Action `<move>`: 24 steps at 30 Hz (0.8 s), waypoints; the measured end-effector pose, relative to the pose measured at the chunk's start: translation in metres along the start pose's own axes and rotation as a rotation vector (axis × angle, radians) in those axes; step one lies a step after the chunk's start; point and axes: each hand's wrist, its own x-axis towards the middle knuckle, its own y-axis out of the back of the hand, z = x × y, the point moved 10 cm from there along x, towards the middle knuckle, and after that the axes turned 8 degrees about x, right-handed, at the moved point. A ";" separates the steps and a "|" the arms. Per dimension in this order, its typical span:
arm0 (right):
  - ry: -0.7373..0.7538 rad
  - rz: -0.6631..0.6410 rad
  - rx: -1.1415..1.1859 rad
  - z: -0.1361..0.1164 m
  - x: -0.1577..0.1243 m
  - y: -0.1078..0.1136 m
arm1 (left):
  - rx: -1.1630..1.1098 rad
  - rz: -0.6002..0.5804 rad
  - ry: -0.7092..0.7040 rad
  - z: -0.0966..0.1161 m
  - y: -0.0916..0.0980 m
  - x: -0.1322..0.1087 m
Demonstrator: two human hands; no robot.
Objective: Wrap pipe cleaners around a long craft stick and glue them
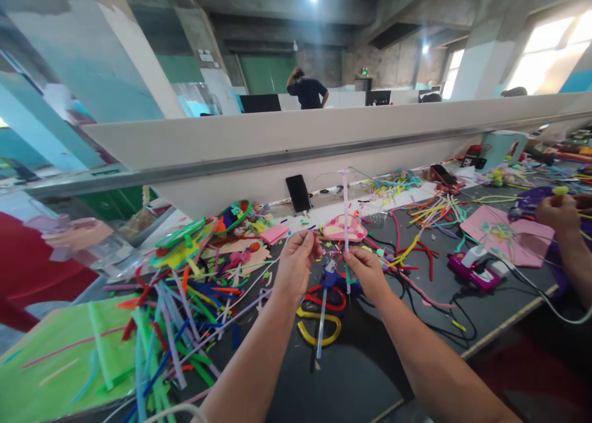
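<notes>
My right hand (366, 272) is closed in a pinch on a pale pink pipe cleaner (345, 208) that stands upright above the dark table (361, 373). My left hand (296, 264) is closed too, its fingers pinching something thin that I cannot make out, level with the right hand and a little apart from it. Just behind the stem lies a pink foam piece (345, 229). Under my hands lie scissors with red and yellow handles (321, 324) and a blue stick.
A heap of coloured pipe cleaners (180, 324) and green foam sheets (60, 361) fills the left. A black phone (298, 193) leans on the white partition. A purple glue gun (472, 267) with its cable lies right. Another person's hand (562, 213) works at far right; someone stands far behind.
</notes>
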 end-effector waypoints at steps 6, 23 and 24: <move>-0.012 -0.015 0.001 0.001 -0.001 -0.002 | 0.026 -0.017 0.014 -0.003 -0.005 -0.002; -0.025 -0.117 -0.002 0.003 -0.003 -0.012 | 0.011 -0.043 -0.016 0.003 -0.011 -0.005; -0.042 -0.104 0.014 0.004 -0.003 -0.011 | 0.008 -0.043 -0.015 0.003 -0.012 -0.005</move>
